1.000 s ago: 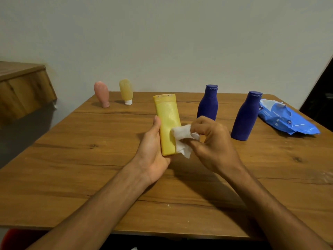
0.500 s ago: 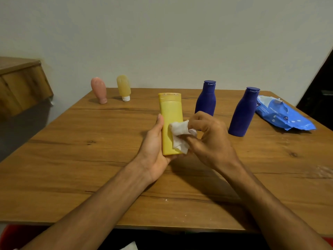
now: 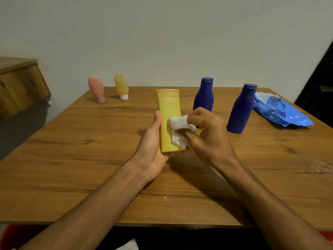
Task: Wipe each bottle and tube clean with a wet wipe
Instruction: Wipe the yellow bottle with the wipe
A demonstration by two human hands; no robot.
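Wooden table (image 3: pixel 75 159) against plain pale wall (image 3: pixel 162 33), wooden cabinet (image 3: pixel 19 83) leftward.

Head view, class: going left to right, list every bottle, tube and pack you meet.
Pink squeeze tube → translucent yellow squeeze tube with white cap → flat yellow plastic bottle → farther dark blue plastic bottle → nearer dark blue plastic bottle → blue wet-wipe pack.

plain pale wall (image 3: pixel 162 33), wooden table (image 3: pixel 72 168), wooden cabinet (image 3: pixel 19 87) at left
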